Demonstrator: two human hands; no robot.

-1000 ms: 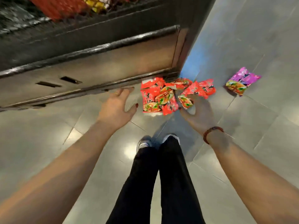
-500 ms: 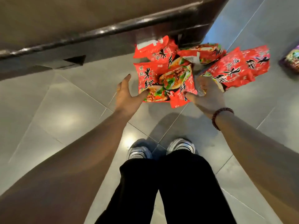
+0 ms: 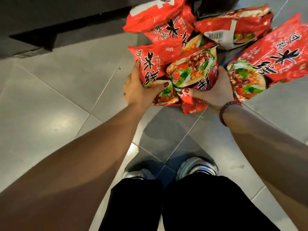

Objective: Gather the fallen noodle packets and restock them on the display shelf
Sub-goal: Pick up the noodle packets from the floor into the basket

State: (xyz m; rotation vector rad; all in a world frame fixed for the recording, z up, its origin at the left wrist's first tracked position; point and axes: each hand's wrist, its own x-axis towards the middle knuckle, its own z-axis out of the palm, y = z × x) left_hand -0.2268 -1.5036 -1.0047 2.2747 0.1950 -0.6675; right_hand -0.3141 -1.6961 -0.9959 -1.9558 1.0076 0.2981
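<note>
Closing in since before, left hand (image 3: pixel 138 93) and right hand (image 3: pixel 216 94) clasp noodle packets (image 3: pixel 191 70), topmost cut off.

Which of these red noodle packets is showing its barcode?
The packet at the top, right of the middle, beyond the right hand: it alone shows a white panel with black barcode stripes.

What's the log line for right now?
gathering | left hand: grips noodle packets | right hand: grips noodle packets | floor: other packets loose

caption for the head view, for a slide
The left hand and right hand grip a bundle of red noodle packets from both sides over the tiled floor.
</note>
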